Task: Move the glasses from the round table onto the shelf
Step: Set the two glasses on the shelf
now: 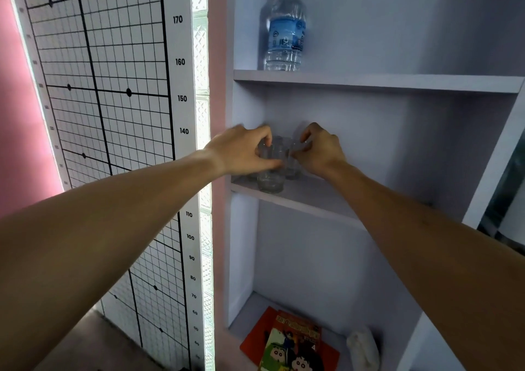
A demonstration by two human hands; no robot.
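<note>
We have both hands at the middle shelf, at its left end, each on a clear glass. Our left hand comes in from the left and wraps the near glass around its upper half, thumb in front and fingers over the rim; this glass stands upright, its base on the shelf board close to the front edge. Our right hand comes from the right and pinches the rim of the far glass, which stands just behind and to the right of the first, nearly touching it. Both grips are narrow and closed on glass. A third glass may stand behind, but it is too blurred to tell. Since each glass sits directly under its own grip, we judge that release means opening the fingers and lifting the hands straight up and back.
</note>
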